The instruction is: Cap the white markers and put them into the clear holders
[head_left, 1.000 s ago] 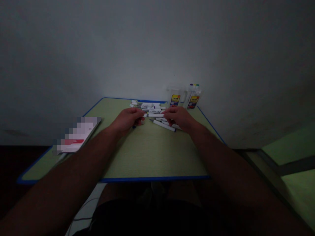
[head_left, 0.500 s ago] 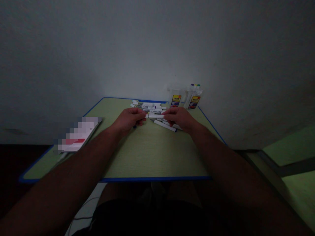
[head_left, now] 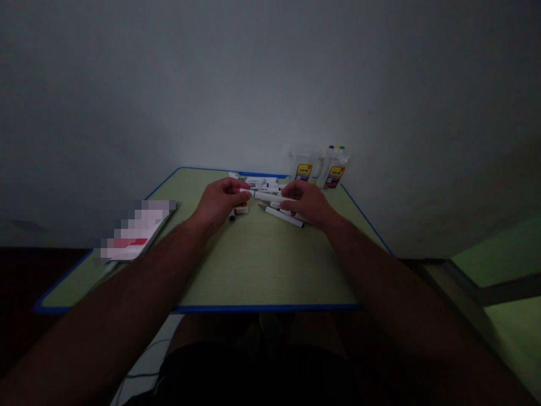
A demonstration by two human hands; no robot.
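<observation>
A white marker (head_left: 270, 197) is held up between the person's two hands, above the table (head_left: 262, 265). Its long axis runs crosswise from hand to hand, sloping slightly, with the left end a little farther from the body. Neither hand is nearer, since each has one end: the left hand (head_left: 220, 203) lies to the marker's left and the right hand (head_left: 311, 204) to its right. The left thumb and fingers are closed in a pinch at the end where a bit of pink shows. The right thumb and forefinger are nearly together about the other end; how firmly they press cannot be told.

Just nearer the body than the held marker, and to its right, a second marker (head_left: 284, 216) lies aslant, its dark pointed end toward the left hand. To the held marker's near left, partly under the left hand, is a dark-ended piece (head_left: 232, 215). Beyond the held marker lies a pile of markers (head_left: 262, 182). Farther off, behind it and to the right, stand a clear case (head_left: 304, 169) and a second case (head_left: 335, 176) with colored tops showing. A pale flat object (head_left: 137, 239), partly blurred out, lies well to its left.
</observation>
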